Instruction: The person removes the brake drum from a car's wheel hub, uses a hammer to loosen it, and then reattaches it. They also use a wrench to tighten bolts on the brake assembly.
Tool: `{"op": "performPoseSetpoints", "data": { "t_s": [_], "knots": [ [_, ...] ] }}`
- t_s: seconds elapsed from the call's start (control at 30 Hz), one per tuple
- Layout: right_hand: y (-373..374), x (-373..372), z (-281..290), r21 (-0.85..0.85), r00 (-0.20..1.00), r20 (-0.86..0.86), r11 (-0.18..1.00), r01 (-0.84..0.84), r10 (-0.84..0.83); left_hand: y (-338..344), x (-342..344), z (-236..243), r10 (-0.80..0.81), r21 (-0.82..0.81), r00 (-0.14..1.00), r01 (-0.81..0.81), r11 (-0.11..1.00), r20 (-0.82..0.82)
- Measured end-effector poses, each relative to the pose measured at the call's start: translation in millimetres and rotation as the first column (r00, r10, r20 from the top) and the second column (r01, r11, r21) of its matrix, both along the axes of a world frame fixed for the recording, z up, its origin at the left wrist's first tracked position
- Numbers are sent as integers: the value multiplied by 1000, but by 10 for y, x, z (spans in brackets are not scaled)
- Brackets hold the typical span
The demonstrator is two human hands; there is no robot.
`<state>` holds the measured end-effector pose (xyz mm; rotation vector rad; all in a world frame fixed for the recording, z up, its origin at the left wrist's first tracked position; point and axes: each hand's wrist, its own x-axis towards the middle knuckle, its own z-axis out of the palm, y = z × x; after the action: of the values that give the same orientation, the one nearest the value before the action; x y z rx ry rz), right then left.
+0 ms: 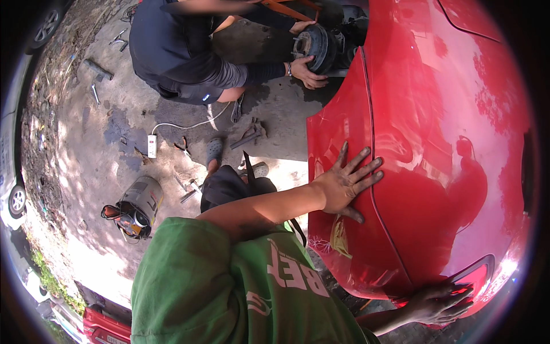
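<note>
My left hand (346, 183) lies flat with fingers spread on the glossy red car body panel (418, 200), across the dark seam between the fender and bumper. Lower right, my right hand (438, 304) rests on the car's rear corner beside the red tail light (472, 278), its fingers stretched out. Neither hand holds anything. A yellowish cloth-like scrap (340, 238) sits against the lower bumper edge below my left hand. In the wheel opening, a co-worker in dark clothes (177, 51) has both hands on a round dark brake drum (314, 49).
On the concrete stand a grey bucket of tools (146, 198) and a white power strip (152, 146) with its cord. A wrench (95, 93), pliers (183, 148) and other metal tools lie scattered about. Other cars are parked along the left edge.
</note>
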<state>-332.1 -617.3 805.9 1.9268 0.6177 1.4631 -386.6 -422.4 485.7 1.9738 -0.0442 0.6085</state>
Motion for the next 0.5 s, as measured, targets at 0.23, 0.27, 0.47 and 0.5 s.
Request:
{"op": "performPoseSetpoints", "data": {
  "t_s": [0.23,0.27,0.47,0.5],
  "knots": [
    [50,-17,-19,-22,1000,26,1000,-8,9,22,-12,38,-30,15,998,30,999,-47],
    [55,-20,-19,-19,1000,28,1000,-5,5,22,-15,38,-28,16,999,28,999,-45],
    [53,-13,-20,-6,1000,17,1000,-21,21,10,0,16,-27,8,999,27,1000,-37],
    [48,-11,-20,23,1000,1,1000,-15,15,8,4,16,-25,8,999,26,1000,-37]
  ]
}}
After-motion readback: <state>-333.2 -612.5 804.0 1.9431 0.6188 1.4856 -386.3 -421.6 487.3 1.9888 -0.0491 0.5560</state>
